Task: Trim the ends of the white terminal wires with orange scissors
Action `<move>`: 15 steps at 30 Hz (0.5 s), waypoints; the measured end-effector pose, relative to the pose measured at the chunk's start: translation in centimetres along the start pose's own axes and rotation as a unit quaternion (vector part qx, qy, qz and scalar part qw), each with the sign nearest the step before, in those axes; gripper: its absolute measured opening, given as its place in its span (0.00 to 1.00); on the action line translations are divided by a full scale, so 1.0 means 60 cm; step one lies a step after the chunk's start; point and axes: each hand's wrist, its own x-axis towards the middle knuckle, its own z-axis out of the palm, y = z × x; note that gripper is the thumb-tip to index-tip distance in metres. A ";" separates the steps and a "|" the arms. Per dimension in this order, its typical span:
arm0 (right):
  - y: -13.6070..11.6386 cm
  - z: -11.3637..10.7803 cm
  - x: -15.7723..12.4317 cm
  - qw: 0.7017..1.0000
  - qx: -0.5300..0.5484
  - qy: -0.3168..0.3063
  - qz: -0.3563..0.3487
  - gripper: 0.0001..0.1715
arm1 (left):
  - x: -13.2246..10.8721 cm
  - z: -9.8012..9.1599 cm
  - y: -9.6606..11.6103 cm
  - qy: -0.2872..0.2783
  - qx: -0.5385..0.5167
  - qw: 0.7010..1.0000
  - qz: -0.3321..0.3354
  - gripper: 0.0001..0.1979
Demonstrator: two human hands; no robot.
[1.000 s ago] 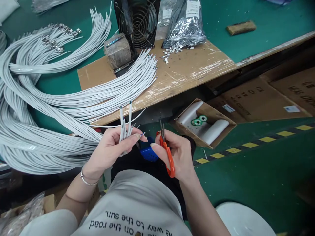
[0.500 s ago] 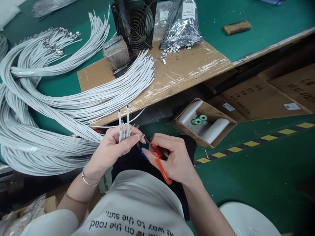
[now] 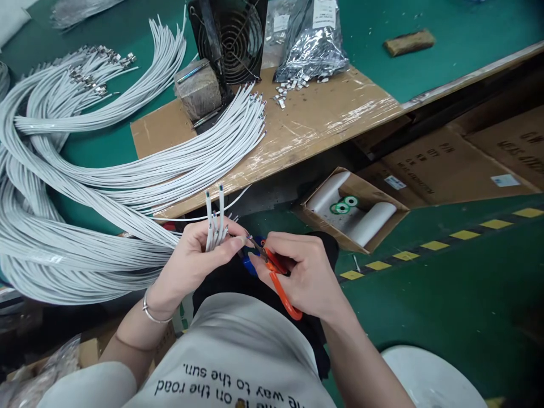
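Several white cables (image 3: 221, 211) stick up out of my left hand (image 3: 199, 255), whose fingers are closed round them. One cable end is pinched between its thumb and forefinger. My right hand (image 3: 300, 269) grips scissors with orange handles (image 3: 284, 294). Their dark blades (image 3: 258, 247) point left and reach the pinched cable end; whether they touch it I cannot tell. Something blue (image 3: 250, 265) shows below the blades, partly hidden by the hands. Large bundles of white cables (image 3: 85, 249) lie on the table at the left, their far part running towards my left hand.
A black fan (image 3: 233, 48) stands behind a wrapped block (image 3: 198, 90) on a cardboard sheet (image 3: 314, 122). A bag of small metal parts (image 3: 312, 48) lies near it, some spilled. Below the table edge, an open carton (image 3: 374, 226) holds white rolls and green-rimmed spools. A round white stool (image 3: 429, 379) is at lower right.
My right hand and the scissors have shifted very slightly right and down. My left hand keeps its hold on the cables. The whole view has moved a little.
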 end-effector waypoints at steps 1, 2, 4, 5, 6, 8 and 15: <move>0.000 0.000 0.000 1.000 0.000 -0.001 0.002 0.26 | 0.000 0.000 -0.001 0.001 0.003 1.000 -0.001 0.06; 0.000 0.001 -0.001 1.000 0.000 -0.002 0.004 0.26 | 0.000 0.000 -0.001 0.003 0.008 1.000 -0.002 0.07; 0.000 0.001 -0.001 1.000 0.001 -0.002 0.011 0.25 | 0.000 0.000 -0.002 0.008 0.020 1.000 -0.004 0.08; -0.001 0.001 -0.002 1.000 0.002 -0.001 0.014 0.25 | 0.000 0.001 -0.002 0.012 0.027 1.000 -0.005 0.08; -0.001 0.002 -0.003 1.000 0.002 0.000 0.017 0.25 | 0.001 0.001 -0.002 0.014 0.033 0.999 -0.007 0.09; 0.000 0.002 -0.004 1.000 0.001 0.001 0.019 0.25 | 0.001 0.001 -0.002 0.019 0.043 0.999 -0.012 0.10; 0.004 0.005 -0.007 1.000 -0.015 0.015 0.002 0.25 | 0.001 0.002 0.000 0.020 0.050 0.999 -0.008 0.11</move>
